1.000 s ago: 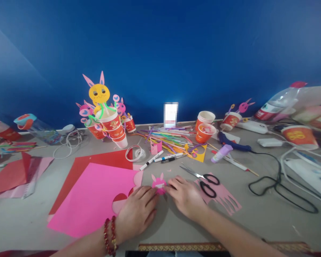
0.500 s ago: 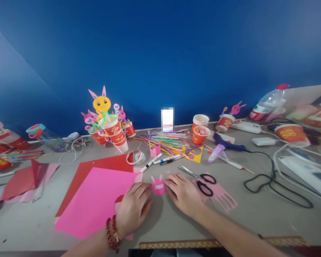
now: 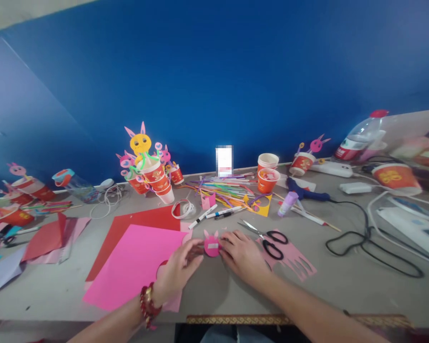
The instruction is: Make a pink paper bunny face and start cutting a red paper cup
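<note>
A small pink paper rabbit head with two ears and a pale strip across it lies on the grey table between my hands. My left hand is at its left edge, palm turned inward, fingers curved and slightly apart, with nothing seen in it. On the other side, my right hand rests on the table with its fingertips touching the rabbit's right edge. Black-handled scissors lie right of my right hand, over a cut pink sheet. Bright pink paper is left of my left hand, on a red sheet.
Markers, a tape roll and coloured sticks lie behind my hands. Decorated cups stand back left, plain stacked cups back centre. A glue stick, glue gun and black cable are at right.
My left hand has turned from palm down to palm inward, its fingers lifting a little. My right hand stays beside the rabbit head. The view has shifted slightly to the left.
</note>
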`<state>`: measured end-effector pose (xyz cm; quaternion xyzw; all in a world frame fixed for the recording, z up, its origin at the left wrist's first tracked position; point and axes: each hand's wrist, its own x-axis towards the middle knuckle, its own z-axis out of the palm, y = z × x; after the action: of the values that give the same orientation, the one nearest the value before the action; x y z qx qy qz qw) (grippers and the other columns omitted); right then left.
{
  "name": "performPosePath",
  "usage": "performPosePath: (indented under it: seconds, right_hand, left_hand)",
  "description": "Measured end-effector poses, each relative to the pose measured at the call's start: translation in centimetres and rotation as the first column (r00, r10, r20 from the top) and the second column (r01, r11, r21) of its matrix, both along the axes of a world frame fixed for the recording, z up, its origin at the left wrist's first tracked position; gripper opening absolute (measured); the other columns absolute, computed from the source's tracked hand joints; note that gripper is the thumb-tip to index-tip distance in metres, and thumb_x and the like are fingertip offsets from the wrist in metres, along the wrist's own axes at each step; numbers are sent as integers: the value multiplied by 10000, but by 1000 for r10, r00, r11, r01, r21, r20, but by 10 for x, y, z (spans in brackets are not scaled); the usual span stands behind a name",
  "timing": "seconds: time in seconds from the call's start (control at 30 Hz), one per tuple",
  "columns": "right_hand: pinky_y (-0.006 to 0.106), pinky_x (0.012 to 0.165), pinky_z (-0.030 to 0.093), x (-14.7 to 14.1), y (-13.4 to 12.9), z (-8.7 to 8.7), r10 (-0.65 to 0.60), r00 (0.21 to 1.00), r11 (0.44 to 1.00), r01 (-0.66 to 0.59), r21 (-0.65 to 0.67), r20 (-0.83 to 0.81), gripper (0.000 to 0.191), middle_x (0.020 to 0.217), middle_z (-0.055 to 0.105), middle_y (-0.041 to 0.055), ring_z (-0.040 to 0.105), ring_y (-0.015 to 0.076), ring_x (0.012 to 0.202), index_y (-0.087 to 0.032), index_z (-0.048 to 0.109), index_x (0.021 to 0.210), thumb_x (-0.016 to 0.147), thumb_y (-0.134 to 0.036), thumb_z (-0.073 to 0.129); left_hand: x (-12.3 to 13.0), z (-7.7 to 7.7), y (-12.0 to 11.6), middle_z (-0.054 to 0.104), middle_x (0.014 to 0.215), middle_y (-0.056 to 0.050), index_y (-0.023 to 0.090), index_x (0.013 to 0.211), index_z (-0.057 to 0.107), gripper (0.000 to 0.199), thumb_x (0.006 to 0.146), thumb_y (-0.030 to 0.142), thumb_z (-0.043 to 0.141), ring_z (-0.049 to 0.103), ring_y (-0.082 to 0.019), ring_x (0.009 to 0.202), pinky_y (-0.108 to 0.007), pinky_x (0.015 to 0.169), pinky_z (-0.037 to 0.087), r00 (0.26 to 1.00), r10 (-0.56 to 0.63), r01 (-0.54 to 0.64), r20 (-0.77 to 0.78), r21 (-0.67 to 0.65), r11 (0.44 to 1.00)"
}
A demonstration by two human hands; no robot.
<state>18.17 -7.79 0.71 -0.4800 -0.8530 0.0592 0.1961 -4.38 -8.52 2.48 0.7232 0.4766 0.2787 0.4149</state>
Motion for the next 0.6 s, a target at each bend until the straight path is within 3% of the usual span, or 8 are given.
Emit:
performPosePath:
  seconds: [0.07, 0.13, 0.23, 0.33, 0.43, 0.53, 0.6]
  right_hand:
    - [372, 797, 476, 0, 0, 0, 0, 1000, 1000, 0, 4, -17, 178, 1066, 654, 70, 560, 262, 983, -208, 650, 1071, 914, -195, 569]
    - [367, 799, 480, 1, 0, 1, 4, 999, 1000, -4, 4, -41, 161, 1058, 655, 72, 568, 255, 970, -210, 653, 1051, 913, -194, 570]
    - [371, 800, 485, 3, 0, 0, 1, 995, 1000, -2, -5, -96, 133, 1024, 663, 83, 584, 257, 944, -193, 648, 1013, 891, -183, 598]
    - [378, 815, 490, 6, 2, -2, -52, 966, 998, 45, -35, -253, 153, 1001, 670, 86, 602, 260, 945, -178, 617, 998, 848, -176, 643]
    - [339, 711, 506, 10, 11, -3, -189, 841, 974, 95, -206, -507, 178, 907, 674, 59, 633, 222, 807, -188, 572, 962, 824, -246, 668]
    - [284, 578, 496, 15, 23, -2, -274, 637, 896, -104, -432, -720, 202, 788, 661, 30, 620, 178, 656, -190, 547, 873, 822, -358, 647]
    - [255, 522, 471, 18, 30, -1, -313, 542, 837, -232, -496, -780, 234, 707, 637, 13, 593, 156, 595, -187, 546, 805, 825, -406, 625]
  left_hand:
    - [3, -5, 9, 685, 1069, -108, 208, 1161, 518, 307, 887, 334, 575, 695, -220, 880, -271, 601, 556, 992, 44, -27, 118, -142, 989]
    - [7, -12, 16, 695, 799, -58, 190, 1039, 502, 290, 859, 388, 614, 672, -179, 634, -203, 425, 452, 987, 73, -43, 142, -204, 978]
    - [15, -21, 24, 616, 598, 23, 204, 893, 438, 270, 859, 406, 612, 550, -116, 429, -169, 357, 362, 978, 122, -95, 171, -156, 983]
    - [24, -24, 28, 593, 644, 31, 208, 866, 416, 250, 864, 364, 612, 590, -124, 499, -181, 403, 405, 956, 136, -121, 261, -73, 990]
    - [34, -20, 33, 567, 752, 30, 203, 886, 428, 222, 866, 324, 613, 614, -107, 577, -209, 520, 468, 935, 153, -159, 320, -8, 987]
    - [45, -11, 38, 555, 823, 29, 208, 927, 425, 228, 868, 324, 612, 610, -89, 591, -215, 561, 474, 913, 180, -197, 366, 11, 980]
    - [53, -5, 41, 569, 839, 24, 211, 972, 430, 252, 863, 336, 620, 604, -89, 585, -213, 551, 469, 891, 185, -200, 415, -8, 980]
